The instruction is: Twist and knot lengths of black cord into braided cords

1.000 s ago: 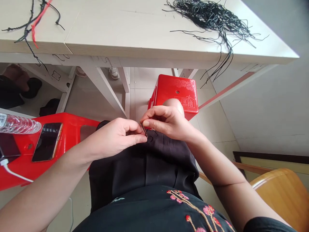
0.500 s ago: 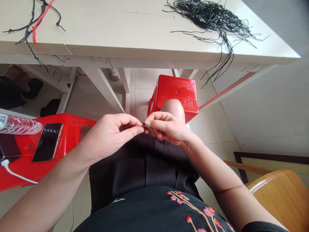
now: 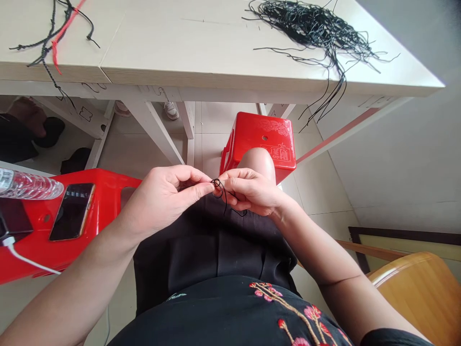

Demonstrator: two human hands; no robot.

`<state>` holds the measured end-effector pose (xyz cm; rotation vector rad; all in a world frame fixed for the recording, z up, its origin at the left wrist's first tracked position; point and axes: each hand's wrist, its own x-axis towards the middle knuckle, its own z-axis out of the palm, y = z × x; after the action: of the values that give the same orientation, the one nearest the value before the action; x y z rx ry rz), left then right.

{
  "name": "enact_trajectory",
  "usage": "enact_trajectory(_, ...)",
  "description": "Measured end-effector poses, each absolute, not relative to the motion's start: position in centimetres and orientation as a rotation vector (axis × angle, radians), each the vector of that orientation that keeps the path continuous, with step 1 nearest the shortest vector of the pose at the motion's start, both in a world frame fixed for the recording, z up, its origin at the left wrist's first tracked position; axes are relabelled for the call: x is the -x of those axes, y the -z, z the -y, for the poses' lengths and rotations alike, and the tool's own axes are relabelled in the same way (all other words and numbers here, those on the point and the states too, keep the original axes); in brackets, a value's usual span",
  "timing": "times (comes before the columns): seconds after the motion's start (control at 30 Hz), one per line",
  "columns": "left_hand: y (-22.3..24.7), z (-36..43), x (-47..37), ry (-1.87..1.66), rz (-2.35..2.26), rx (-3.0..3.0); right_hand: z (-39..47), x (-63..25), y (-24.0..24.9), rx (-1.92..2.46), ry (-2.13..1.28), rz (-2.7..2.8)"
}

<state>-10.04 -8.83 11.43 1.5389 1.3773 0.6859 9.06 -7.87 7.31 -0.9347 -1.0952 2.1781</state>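
Above my lap, a thin black cord (image 3: pixel 225 204) is looped between my fingertips. My left hand (image 3: pixel 175 192) pinches it between thumb and fingers. From the other side, my right hand (image 3: pixel 248 190) grips the same cord, its fingertips almost touching the left ones. Small loops show at the meeting point, and loose ends hang below the right fingers. Part of the cord is hidden inside both hands. On the white table (image 3: pixel 173 53) ahead lies a tangled bundle of black cords (image 3: pixel 309 29), some strands drooping over the front edge.
Knotted black cords (image 3: pixel 45 50) and a red strip (image 3: pixel 55 53) lie at the table's left. A red stool (image 3: pixel 264 127) stands beyond my knee. Another red stool (image 3: pixel 104 192) at left holds a phone (image 3: pixel 72 211) and a plastic bottle (image 3: pixel 32 185). A wooden chair (image 3: pixel 421 293) is at right.
The cord's loop at my fingertips has shifted, and a loose end now hangs straighter down between my hands. Both hands stay in nearly the same place, still pinching.
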Motion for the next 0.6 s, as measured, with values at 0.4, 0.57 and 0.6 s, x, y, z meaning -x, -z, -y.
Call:
enact_trajectory(0.4, -10.9, 8.7, 9.6, -0.647, -1.242, -1.393, 7.7, -9.6, -6.9, 0.850, -2.175, 1.293)
enact_trajectory(0.57, -10.3, 8.7, 9.3, -0.732, -1.210, -1.183, 8.3, -9.3, -7.4, 1.026, -1.541, 1.459)
enact_trajectory(0.6, -10.2, 8.6, 9.2, -0.752, -1.213, -1.151, 8.6, -9.1, -7.5, 1.078, -1.261, 1.472)
